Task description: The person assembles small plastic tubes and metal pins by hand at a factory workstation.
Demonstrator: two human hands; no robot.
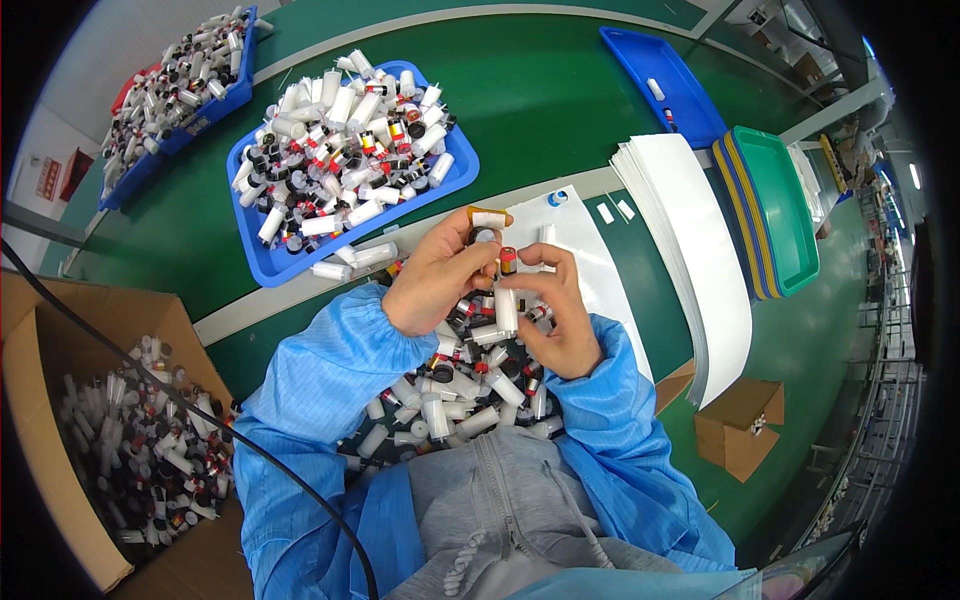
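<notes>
My left hand (440, 275) is closed, its fingers pinching a small white cylinder piece with a dark round end (484, 235). An amber covering (490, 217) shows at its fingertip. Close beside it, my right hand (562, 315) is closed on a white cylinder (506, 312) held upright. A red and black piece with a yellow band (508, 261) stands at the top of that cylinder; whether they are joined I cannot tell. Below both hands, in my lap area, lies a heap of similar white cylinders (437, 416) with black and red parts.
A blue tray (262, 262) heaped with cylinders stands ahead; another full blue tray (180, 135) is far left. A cardboard box (45, 420) of pieces is at left. Right are a white sheet stack (690, 260), green trays (785, 215), a shallow blue tray (690, 85) and a small carton (735, 440).
</notes>
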